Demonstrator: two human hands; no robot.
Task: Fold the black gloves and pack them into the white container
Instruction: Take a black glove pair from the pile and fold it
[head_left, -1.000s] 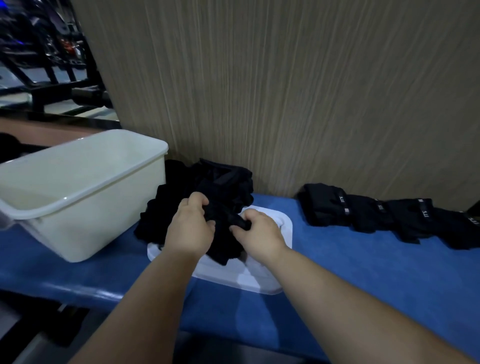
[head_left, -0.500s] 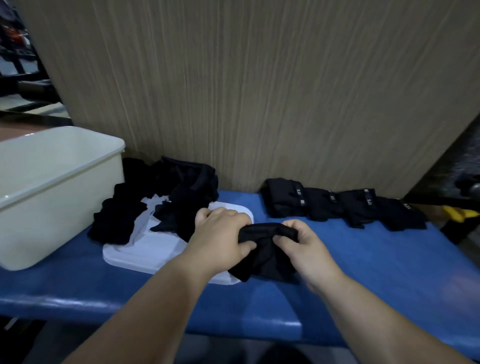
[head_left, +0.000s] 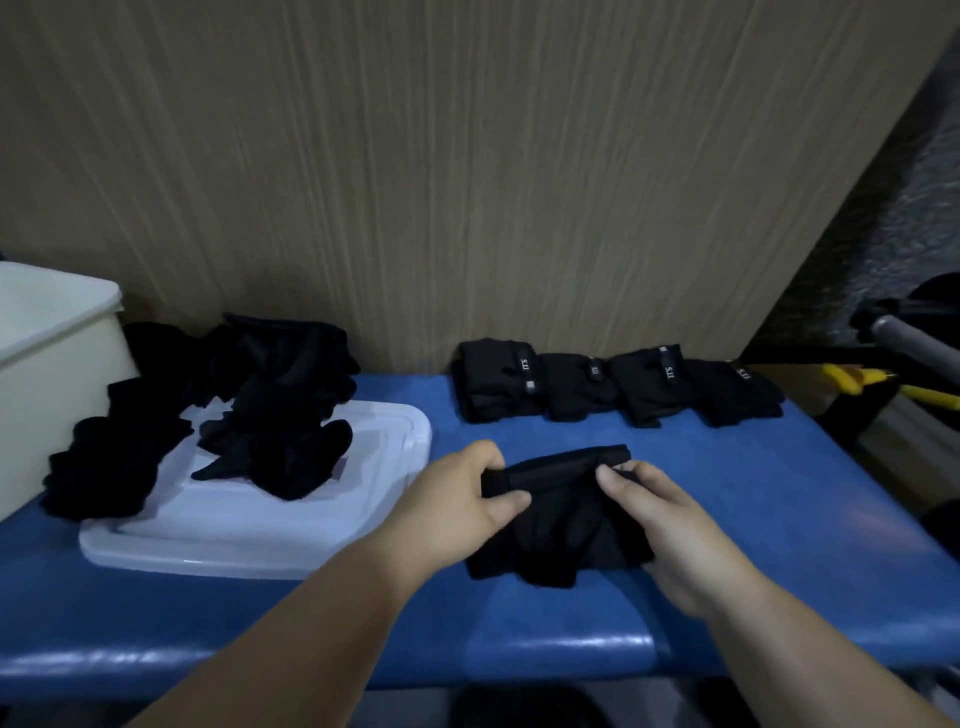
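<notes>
Pinching glove (head_left: 561, 522) at left edge with left hand (head_left: 453, 500), at top edge with right hand (head_left: 675, 532). Lying near table (head_left: 789, 499) front edge. Open room rightward; folded gloves (head_left: 613, 385) behind, lid (head_left: 249, 530) left.

Lower center, the left hand (head_left: 457, 501) and right hand (head_left: 670, 525) pinch a black glove (head_left: 558, 525) on the blue table (head_left: 753, 493); 4 folded gloves (head_left: 613, 384) sit center right; white container (head_left: 47, 374) far left.

The white container (head_left: 52, 395) runs off the left edge; labels on the folded gloves (head_left: 571, 389) too small to read.
</notes>
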